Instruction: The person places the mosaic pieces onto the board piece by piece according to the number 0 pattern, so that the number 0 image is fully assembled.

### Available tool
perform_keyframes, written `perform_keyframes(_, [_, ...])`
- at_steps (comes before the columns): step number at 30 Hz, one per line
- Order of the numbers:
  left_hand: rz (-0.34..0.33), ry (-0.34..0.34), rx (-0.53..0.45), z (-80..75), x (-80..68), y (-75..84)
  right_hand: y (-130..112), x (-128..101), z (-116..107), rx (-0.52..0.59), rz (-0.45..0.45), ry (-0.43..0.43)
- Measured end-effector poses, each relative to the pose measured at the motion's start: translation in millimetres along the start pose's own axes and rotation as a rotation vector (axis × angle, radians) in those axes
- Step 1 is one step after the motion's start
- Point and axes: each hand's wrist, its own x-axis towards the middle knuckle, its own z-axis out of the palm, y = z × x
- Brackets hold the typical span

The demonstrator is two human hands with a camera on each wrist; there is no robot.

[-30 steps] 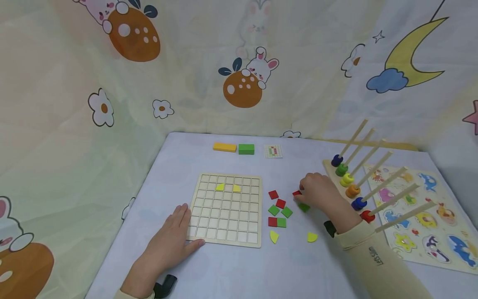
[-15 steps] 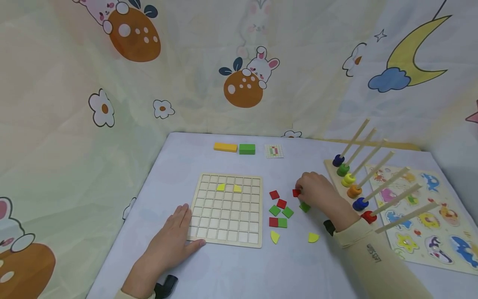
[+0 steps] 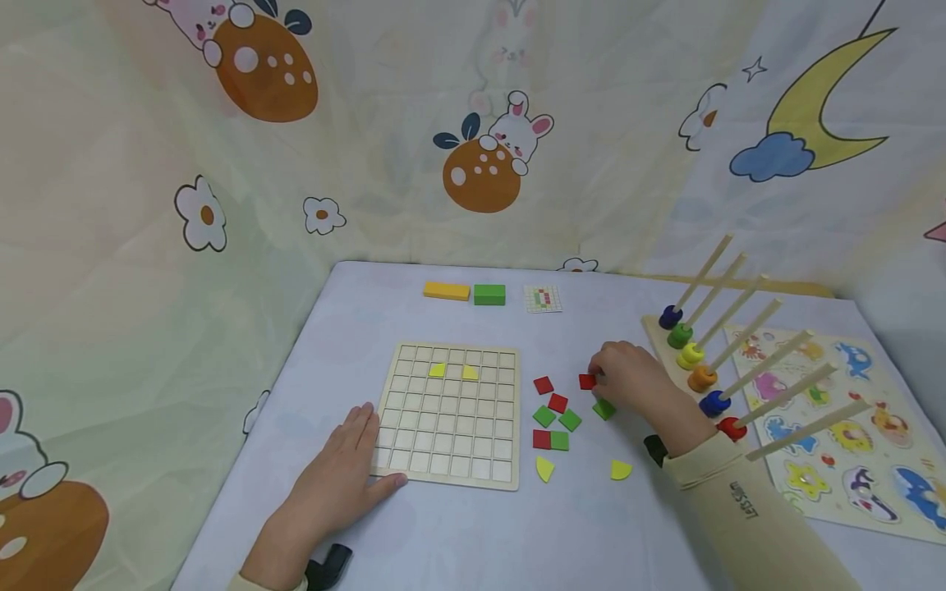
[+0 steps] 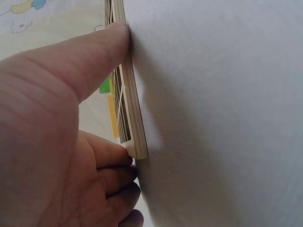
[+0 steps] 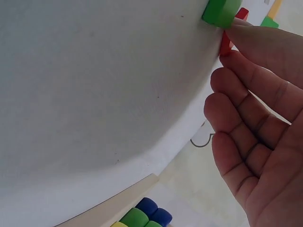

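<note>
A pale wooden grid board [image 3: 451,419] lies on the white table, with two yellow pieces [image 3: 438,370] in its upper cells. My left hand [image 3: 336,468] rests along its left side, fingers straight, thumb by the near left corner; the left wrist view shows the thumb against the board's edge. To the right of the board, my right hand [image 3: 631,382] pinches a red square tile [image 5: 227,42] between thumb and forefinger, low at the tabletop. A green tile [image 3: 603,409] lies just below that hand. Between board and hand are loose red tiles [image 3: 544,385] and green tiles [image 3: 569,419].
Two yellow rounded pieces [image 3: 621,469] lie nearer the front. At the back sit an orange block [image 3: 447,291], a green block [image 3: 489,295] and a small pattern card [image 3: 543,299]. A bead rack with slanted pegs [image 3: 772,382] and an animal puzzle board [image 3: 879,460] stand right.
My right hand has shifted slightly, its thumb drawing back from over the green tile to the red tile's right edge. The left hand and the board stay put.
</note>
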Motion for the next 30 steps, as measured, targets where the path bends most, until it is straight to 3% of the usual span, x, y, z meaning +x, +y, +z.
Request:
perform_keyframes(17, [0.0, 0.008, 0.001, 1.6, -0.4, 0.3, -2.4, -0.4, -0.1, -0.006, -0.019, 0.036])
perform_keyframes(30, [-0.008, 0.001, -0.006, 1.5, -0.5, 0.1, -23.0, 2.6, -9.3, -0.007, -0.056, 0.078])
